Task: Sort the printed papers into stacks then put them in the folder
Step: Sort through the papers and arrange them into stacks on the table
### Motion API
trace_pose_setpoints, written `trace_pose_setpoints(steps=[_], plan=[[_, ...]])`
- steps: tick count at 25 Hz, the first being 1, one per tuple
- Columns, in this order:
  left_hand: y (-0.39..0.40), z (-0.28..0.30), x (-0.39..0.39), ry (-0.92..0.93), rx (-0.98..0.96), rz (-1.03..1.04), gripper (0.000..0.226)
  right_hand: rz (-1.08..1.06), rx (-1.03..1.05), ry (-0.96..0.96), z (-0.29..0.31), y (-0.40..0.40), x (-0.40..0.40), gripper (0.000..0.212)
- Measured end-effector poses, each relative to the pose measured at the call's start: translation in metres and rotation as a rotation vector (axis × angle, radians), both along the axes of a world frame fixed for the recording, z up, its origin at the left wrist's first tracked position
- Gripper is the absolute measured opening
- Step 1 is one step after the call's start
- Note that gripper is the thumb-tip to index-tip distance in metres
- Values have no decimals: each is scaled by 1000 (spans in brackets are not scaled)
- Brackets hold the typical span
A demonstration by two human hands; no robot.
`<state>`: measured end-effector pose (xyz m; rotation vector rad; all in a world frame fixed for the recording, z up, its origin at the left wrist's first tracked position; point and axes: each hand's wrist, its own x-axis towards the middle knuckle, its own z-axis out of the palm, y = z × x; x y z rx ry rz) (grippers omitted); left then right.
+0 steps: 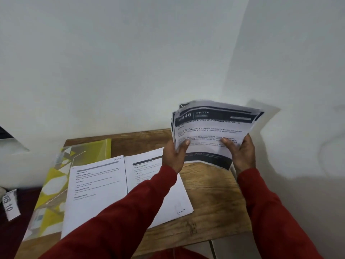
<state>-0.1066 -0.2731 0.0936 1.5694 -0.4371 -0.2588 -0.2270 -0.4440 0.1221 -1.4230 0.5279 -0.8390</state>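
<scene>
A: What is laid out, from the left edge of the table (214,199) across?

B: A yellow folder (54,184) is seen flat along the left edge, reaching to the far left corner. Nothing can be made out inside it; whether it holds any sheets cannot be told. Its right side is overlapped by the left stack (97,191), and just beside that a second stack (168,199) is laid, partly hidden by a red sleeve (130,212).

A: And the hands?

B: A fanned sheaf (211,133) is held up over the far right corner, clear of the wood. Its lower left edge is pinched by the left hand (174,156), thumb on the front; its lower right edge is pinched by the right hand (242,152) in the same way.

A: How should the sorting be done well?

B: The top sheet's heading should probably be read first, then one sheet alone peeled off by a thumb, so that two are not carried together. The stacks are best kept squared and apart, so the folder can be freed later.
</scene>
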Motion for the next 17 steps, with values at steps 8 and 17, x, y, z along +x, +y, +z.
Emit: trace_pose_setpoints(steps=[8,17], plan=[[4,-14,-26,-27,50,-130,32,-66,-23,123,-36,4,-23,43],[-11,-13,-23,-20,58,-63,37,-32,-2,159,-38,7,-17,35]])
